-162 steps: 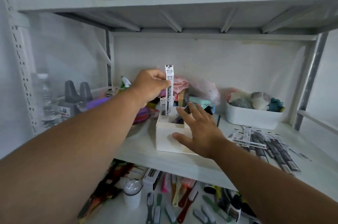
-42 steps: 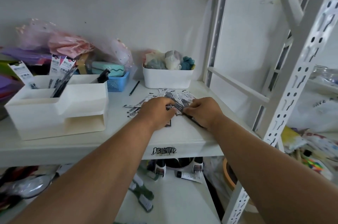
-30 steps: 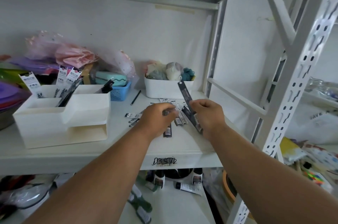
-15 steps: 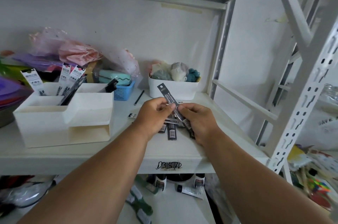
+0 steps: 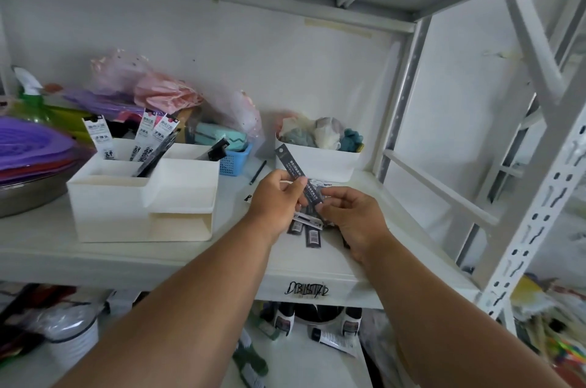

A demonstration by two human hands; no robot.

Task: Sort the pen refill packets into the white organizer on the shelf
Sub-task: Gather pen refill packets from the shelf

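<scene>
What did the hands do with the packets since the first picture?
The left hand dropped a white packet into the white organizer, then both hands moved right to the pile. Now both grip a dark packet, the right hand lower. The organizer stayed put.

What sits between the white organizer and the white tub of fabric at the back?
In the head view, a small blue mesh basket and a loose dark pencil lie between them.
</scene>
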